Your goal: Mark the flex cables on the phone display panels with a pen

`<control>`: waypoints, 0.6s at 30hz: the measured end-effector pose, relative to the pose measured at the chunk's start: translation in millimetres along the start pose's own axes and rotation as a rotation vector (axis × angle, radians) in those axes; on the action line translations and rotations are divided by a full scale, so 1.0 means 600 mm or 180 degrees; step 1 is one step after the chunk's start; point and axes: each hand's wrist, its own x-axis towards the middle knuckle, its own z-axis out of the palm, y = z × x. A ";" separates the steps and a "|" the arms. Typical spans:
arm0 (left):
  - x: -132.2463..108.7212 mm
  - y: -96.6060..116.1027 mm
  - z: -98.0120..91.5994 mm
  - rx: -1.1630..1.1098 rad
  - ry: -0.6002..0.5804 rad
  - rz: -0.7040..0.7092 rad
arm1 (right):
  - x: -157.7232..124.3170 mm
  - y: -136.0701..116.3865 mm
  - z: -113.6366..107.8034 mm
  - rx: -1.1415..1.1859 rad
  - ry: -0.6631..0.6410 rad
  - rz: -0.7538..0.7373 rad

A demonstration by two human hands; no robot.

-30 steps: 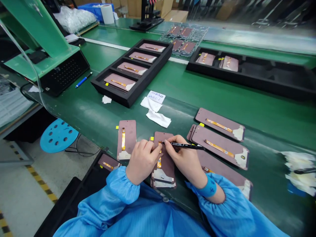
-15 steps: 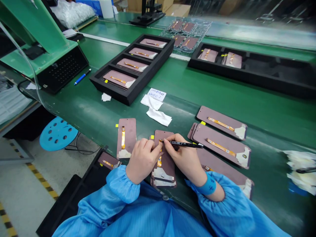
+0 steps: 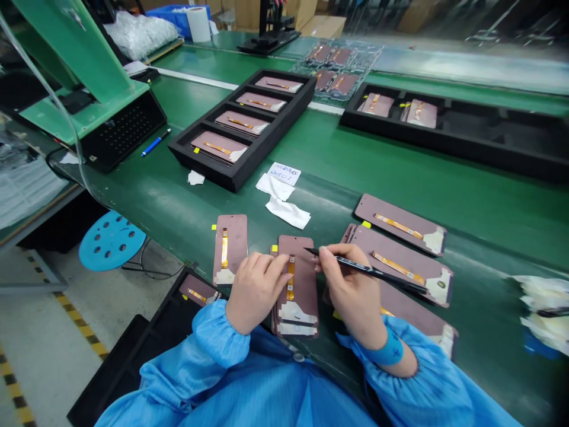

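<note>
Our right hand [image 3: 355,296] grips a black pen [image 3: 368,268] beside our left hand [image 3: 256,290], over a mauve panel [image 3: 304,281].
Our right thumb and fingers close round the pen, its tip by the panel's upper part. Our left fingers bend, fingertips at the panel's orange strip [image 3: 290,287]; we cannot tell whether they pinch anything. The panel lies atop another between our hands. Just left of our left hand lies a separate panel [image 3: 236,243]; just right of our right hand, more panels [image 3: 400,243]. Beyond our grip lie white paper slips [image 3: 288,212], then a black tray [image 3: 272,135].
</note>
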 end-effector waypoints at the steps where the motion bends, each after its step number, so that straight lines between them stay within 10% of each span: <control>1: -0.004 0.001 -0.003 -0.0159 0.0026 -0.0118 | -0.005 -0.007 -0.005 0.0116 -0.0042 0.0144; 10: -0.047 0.024 -0.019 -0.1490 -0.0311 -0.1061 | -0.030 -0.016 0.004 0.0925 -0.0887 0.0848; 18: -0.008 0.018 -0.006 -0.3227 -0.0523 -0.1854 | -0.027 -0.016 0.009 0.1329 -0.0395 0.1008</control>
